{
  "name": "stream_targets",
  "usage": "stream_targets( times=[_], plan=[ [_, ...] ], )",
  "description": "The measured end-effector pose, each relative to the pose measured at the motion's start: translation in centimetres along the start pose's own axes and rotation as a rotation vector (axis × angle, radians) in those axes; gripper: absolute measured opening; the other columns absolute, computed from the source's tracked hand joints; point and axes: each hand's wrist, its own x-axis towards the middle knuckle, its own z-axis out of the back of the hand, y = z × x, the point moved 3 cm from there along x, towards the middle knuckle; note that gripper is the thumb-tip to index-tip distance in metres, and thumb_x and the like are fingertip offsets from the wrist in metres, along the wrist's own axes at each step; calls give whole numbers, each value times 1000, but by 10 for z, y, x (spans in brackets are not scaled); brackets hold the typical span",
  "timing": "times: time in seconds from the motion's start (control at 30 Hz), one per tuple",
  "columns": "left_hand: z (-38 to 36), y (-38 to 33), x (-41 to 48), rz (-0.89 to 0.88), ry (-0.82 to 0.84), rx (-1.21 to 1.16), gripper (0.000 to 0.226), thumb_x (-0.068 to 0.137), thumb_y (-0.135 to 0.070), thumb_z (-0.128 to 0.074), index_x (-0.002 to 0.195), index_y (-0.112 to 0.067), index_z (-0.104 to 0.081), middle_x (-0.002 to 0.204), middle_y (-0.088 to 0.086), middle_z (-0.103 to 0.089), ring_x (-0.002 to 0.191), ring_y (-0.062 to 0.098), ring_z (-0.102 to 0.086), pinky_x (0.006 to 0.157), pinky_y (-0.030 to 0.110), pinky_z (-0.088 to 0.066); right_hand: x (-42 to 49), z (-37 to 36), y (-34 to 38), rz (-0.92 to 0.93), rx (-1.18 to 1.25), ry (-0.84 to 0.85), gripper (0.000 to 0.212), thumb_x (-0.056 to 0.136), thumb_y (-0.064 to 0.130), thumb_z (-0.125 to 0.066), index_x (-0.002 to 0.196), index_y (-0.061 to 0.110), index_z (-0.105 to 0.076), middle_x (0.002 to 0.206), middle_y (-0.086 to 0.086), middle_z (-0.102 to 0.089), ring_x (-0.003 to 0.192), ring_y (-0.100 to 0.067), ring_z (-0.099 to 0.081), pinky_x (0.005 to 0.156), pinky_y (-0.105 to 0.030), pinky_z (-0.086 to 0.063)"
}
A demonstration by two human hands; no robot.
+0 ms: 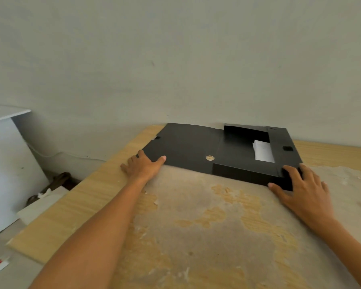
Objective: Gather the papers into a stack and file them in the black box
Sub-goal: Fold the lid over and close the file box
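Observation:
The black box (188, 147) lies flat at the far side of the table, against the wall, its cover flap spread out to the left. White papers (263, 152) show inside the tray on its right half. My left hand (142, 165) grips the near left corner of the flap, thumb on top of it. My right hand (300, 184) holds the near right corner of the box, fingers laid over its edge. A metal ring (210, 157) sits in the flap near the fold.
The wooden table (96, 197) has a worn, peeling top. Its left edge runs diagonally, and beyond it stand a white cabinet (6, 163) and clutter on the floor (50, 190). The pale wall (175, 59) rises right behind the box.

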Motion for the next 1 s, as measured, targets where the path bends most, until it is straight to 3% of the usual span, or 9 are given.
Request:
stream_targets(
  times=[0.13, 0.27, 0.33, 0.4, 0.47, 0.63, 0.73, 0.83, 1.0],
  plan=[
    [-3, 3, 8, 46, 4, -26, 96, 68, -78, -44, 138, -14, -32, 143, 18, -38, 137, 32, -24, 111, 56, -10, 0, 1, 1, 5, 30, -11, 78, 75, 67, -45, 136, 19, -42, 146, -20, -35, 134, -40, -34, 106, -57, -33],
    [-1, 2, 14, 87, -97, -92, 81, 69, -71, -53, 128, -15, -44, 130, 15, -52, 127, 34, -39, 108, 53, -19, 1, -1, 1, 9, 39, -25, 74, 77, 64, -51, 135, 18, -44, 145, -20, -36, 134, -40, -35, 106, -56, -34],
    [6, -1, 12, 116, -203, -328, 63, 73, -53, -66, 121, -16, -49, 123, 11, -55, 115, 31, -49, 103, 44, -31, 2, -1, 1, 10, 41, -34, 72, 78, 61, -55, 134, 18, -45, 145, -20, -37, 133, -40, -35, 105, -55, -35],
    [14, -6, 11, 110, -288, -766, 48, 77, -22, -70, 120, -13, -50, 120, 7, -53, 105, 24, -54, 88, 29, -42, 2, -2, 0, 11, 46, -44, 70, 78, 60, -57, 133, 18, -45, 145, -20, -38, 133, -40, -36, 104, -55, -36],
    [25, -13, 11, 108, -386, -1087, 52, 77, 0, -66, 124, -12, -48, 118, 7, -55, 105, 21, -58, 82, 26, -48, 2, -2, -1, 10, 52, -45, 70, 78, 60, -57, 133, 19, -45, 145, -20, -38, 133, -39, -36, 104, -54, -36],
    [48, -56, 13, 85, -370, -1416, 64, 71, 3, -63, 130, -16, -44, 105, 11, -68, 87, 20, -67, 85, 37, -54, 1, 0, -1, 4, 68, -42, 70, 79, 61, -56, 134, 20, -45, 147, -18, -35, 134, -37, -35, 105, -51, -37],
    [58, -89, 4, 56, -402, -1454, 47, 72, 0, -63, 118, -8, -59, 98, 12, -70, 77, 16, -64, 82, 34, -56, -1, 1, -2, -27, 71, -37, 72, 78, 65, -54, 135, 23, -41, 151, -18, -27, 136, -36, -32, 107, -49, -35],
    [65, -121, -13, -69, -454, -1476, 32, 71, 2, -61, 101, -7, -70, 82, 5, -70, 64, 6, -61, 65, 24, -53, -1, 0, -6, -97, 111, -8, 83, 75, 72, -50, 139, 24, -31, 155, -18, -19, 139, -35, -27, 106, -47, -34],
    [69, -177, -55, -371, -434, -1340, 29, 74, 2, -61, 100, -4, -72, 72, 0, -67, 53, -1, -55, 54, 14, -46, -2, 1, -8, -100, 289, -15, 92, 73, 69, -56, 141, 17, -23, 143, -13, -37, 126, -30, -45, 98, -42, -46]
  ],
)
